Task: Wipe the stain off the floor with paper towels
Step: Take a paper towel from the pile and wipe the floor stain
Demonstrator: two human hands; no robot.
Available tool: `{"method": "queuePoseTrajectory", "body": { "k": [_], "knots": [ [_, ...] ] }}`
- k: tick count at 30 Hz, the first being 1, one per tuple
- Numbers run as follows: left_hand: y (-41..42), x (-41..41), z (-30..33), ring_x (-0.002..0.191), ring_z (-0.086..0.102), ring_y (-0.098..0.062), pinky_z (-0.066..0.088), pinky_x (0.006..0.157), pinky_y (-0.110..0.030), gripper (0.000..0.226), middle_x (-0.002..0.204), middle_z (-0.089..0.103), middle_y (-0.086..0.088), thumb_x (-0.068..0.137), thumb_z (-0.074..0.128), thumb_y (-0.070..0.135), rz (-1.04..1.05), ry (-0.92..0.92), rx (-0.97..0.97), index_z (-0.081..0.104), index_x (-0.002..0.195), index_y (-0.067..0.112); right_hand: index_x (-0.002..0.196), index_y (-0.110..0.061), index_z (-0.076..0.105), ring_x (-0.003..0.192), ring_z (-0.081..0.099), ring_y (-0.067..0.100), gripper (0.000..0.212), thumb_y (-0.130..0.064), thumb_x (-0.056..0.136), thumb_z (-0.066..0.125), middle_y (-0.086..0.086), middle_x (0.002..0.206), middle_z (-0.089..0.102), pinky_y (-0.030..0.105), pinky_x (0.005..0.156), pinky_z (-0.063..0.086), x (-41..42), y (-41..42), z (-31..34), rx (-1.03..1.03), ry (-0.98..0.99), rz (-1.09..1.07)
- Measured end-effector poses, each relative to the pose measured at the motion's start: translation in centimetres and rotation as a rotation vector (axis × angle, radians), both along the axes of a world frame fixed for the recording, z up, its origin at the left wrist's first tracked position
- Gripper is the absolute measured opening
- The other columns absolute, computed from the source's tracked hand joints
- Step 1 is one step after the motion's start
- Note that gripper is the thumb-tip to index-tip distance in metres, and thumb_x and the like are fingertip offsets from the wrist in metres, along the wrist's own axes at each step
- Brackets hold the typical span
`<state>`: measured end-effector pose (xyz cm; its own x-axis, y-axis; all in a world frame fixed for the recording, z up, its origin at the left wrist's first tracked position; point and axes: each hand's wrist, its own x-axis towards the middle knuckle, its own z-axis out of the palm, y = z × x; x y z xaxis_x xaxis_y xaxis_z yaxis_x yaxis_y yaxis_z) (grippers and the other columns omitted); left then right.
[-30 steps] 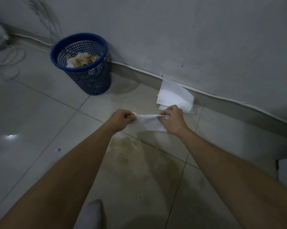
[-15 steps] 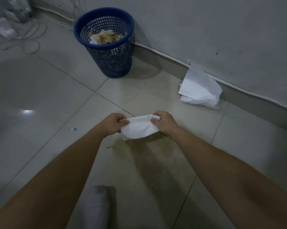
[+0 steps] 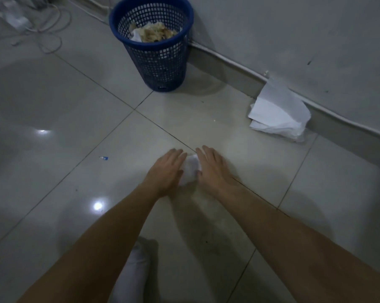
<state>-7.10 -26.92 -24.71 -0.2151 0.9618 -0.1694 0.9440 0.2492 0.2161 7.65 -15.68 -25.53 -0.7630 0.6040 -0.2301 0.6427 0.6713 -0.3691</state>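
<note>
A white paper towel (image 3: 190,170) lies on the pale floor tiles, mostly covered by my two hands. My left hand (image 3: 166,169) presses flat on its left side with straight fingers. My right hand (image 3: 214,169) presses flat on its right side, fingers also straight. A faint brownish stain (image 3: 206,206) shows on the tile just below the hands, between my forearms. A loose pile of clean white paper towels (image 3: 278,111) leans against the baseboard at the right.
A blue mesh waste basket (image 3: 157,43) with soiled paper in it stands by the wall at the top. Cables (image 3: 44,29) lie at the top left. A small blue scrap (image 3: 103,158) lies left of my hands. My white-socked foot (image 3: 132,274) is at the bottom.
Both hands, which pinched the towel stretched in the air, have come down and now press it flat on the floor. The view has tilted downward.
</note>
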Motion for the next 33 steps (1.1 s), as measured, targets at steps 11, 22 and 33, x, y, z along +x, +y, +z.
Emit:
{"method": "queuePoseTrajectory", "body": {
  "k": [11, 22, 33],
  "knots": [
    [0.1, 2.0, -2.7, 0.149, -0.009, -0.027, 0.001, 0.119, -0.044, 0.064, 0.162, -0.009, -0.004, 0.102, 0.026, 0.044, -0.039, -0.102, -0.210, 0.000, 0.153, 0.015, 0.154, -0.016, -0.010, 0.150, -0.016, 0.026, 0.063, -0.038, 0.105, 0.021, 0.005, 0.162, -0.020, 0.042, 0.120, -0.006, 0.9, -1.2, -2.4, -0.066, -0.242, 0.119],
    [0.2, 2.1, -3.6, 0.149, -0.010, -0.026, 0.009, 0.119, -0.047, 0.070, 0.163, -0.009, -0.003, 0.098, 0.016, 0.059, 0.002, -0.080, -0.254, -0.003, 0.153, 0.020, 0.154, -0.015, -0.008, 0.149, -0.016, 0.026, 0.063, -0.040, 0.104, 0.021, 0.006, 0.162, -0.020, 0.040, 0.120, -0.007, 0.7, -0.8, -2.9, -0.136, -0.230, 0.130],
    [2.0, 0.5, -0.4, 0.150, 0.006, -0.026, 0.020, 0.118, -0.044, 0.063, 0.163, 0.003, -0.007, 0.102, 0.038, 0.033, 0.067, -0.184, -0.249, 0.008, 0.154, 0.014, 0.147, -0.003, 0.031, 0.145, 0.015, 0.035, 0.050, -0.023, 0.101, 0.040, 0.017, 0.156, 0.021, 0.043, 0.119, 0.015, -1.1, 1.3, 0.3, 0.059, -0.232, 0.238]
  ]
}}
